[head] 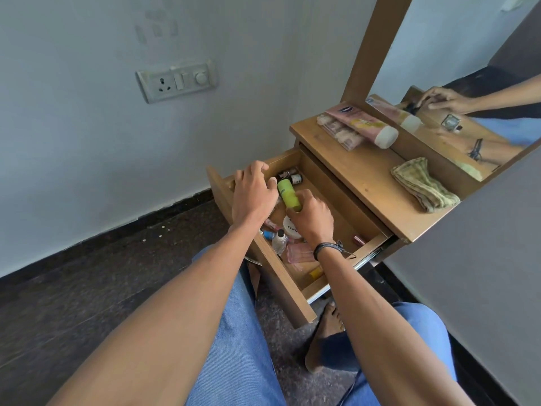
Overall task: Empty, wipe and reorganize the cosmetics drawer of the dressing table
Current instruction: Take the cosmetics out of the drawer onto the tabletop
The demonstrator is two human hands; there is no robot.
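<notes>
Green bottle (pixel 288 195) gripped by right hand (pixel 312 222) inside drawer (pixel 341 206); left hand (pixel 252 192) beside

The drawer (pixel 292 300) is pulled out below the tabletop (pixel 360 174). On the tabletop, a tube (pixel 366 124) is laid against a strip of packets (pixel 336 130) at the left, and a folded cloth (pixel 424 184) is set at the right, before the mirror (pixel 468 68). In the drawer, two small bottles (pixel 289 175) are lodged in the far left corner, a tall bottle (pixel 288 194) just before them, a round jar (pixel 291 227) nearer still, and a lipstick (pixel 359 239) is left apart at the right.
</notes>
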